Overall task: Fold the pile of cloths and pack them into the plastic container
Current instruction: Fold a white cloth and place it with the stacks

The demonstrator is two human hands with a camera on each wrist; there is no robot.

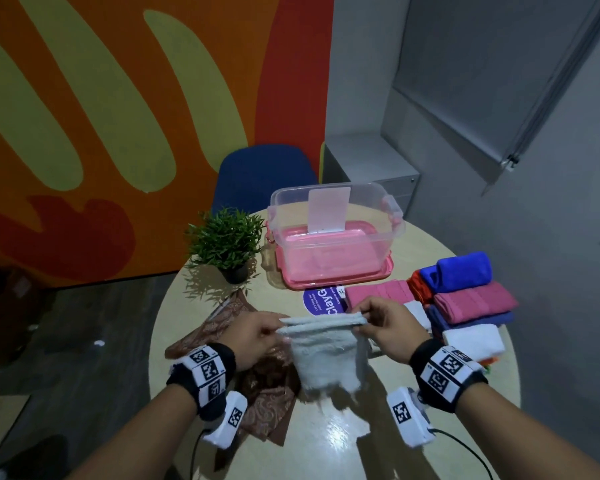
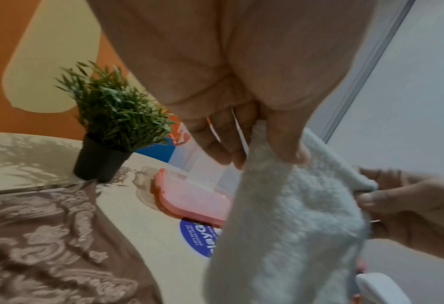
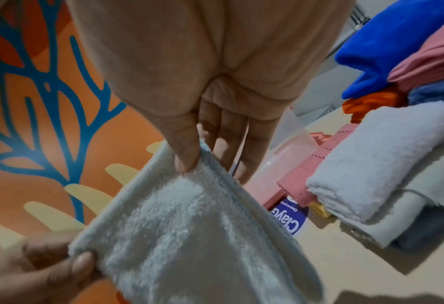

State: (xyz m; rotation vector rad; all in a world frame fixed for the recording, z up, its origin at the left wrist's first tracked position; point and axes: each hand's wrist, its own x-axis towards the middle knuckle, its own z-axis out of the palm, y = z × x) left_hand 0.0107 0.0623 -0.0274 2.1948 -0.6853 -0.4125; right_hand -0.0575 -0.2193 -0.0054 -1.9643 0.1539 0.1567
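Hanging between the two hands is a white cloth (image 1: pixel 326 348), folded over so two edges run side by side along the top. The left hand (image 1: pixel 253 336) pinches one top corner and the right hand (image 1: pixel 383 325) pinches the other, so the cloth droops down from both grips above the round table (image 1: pixel 430 438). The plastic container (image 1: pixel 333 230) sits farther back on the table, on its pink lid. A stack of folded cloths (image 1: pixel 465 303) lies to the right, just beside the right hand.

The head view shows the whole table, with a small plant (image 1: pixel 224 240) and a brown patterned cloth (image 1: pixel 257 393) under the left hand. The left wrist view shows the thumb (image 2: pixel 285 139) pressing on the fuzzy cloth. The right wrist view shows the thumb (image 3: pixel 185 144) on the doubled edge, and a yellow thing (image 3: pixel 319 208) under the stack, too small to tell what.
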